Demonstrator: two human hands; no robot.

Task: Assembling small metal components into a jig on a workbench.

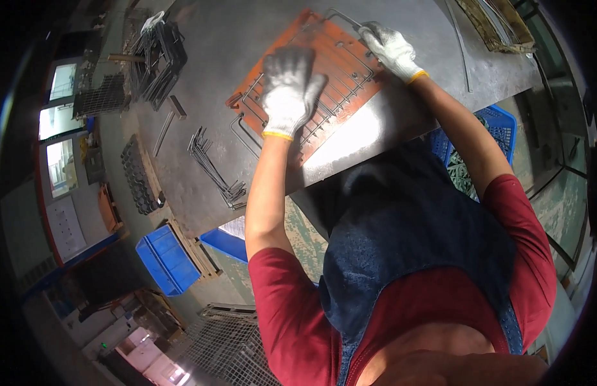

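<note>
Two gloved hands work on a wire rack (pixel 337 80) lying on an orange board (pixel 350 51) on the grey metal table (pixel 234 38). Left hand (pixel 289 90) presses flat, fingers spread, on the wires; right hand (pixel 390 48) clamps the rack's far rod. Bent rods (pixel 214 170) lie left; a blue crate (pixel 498 128) sits right.

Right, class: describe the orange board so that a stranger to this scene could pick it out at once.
Start at the grey metal workbench. On its far part lies the orange board, a flat rectangular plate under both gloved hands, with bent wire rods laid across it. It is the only orange thing on the bench; everything around it is grey metal.
</note>
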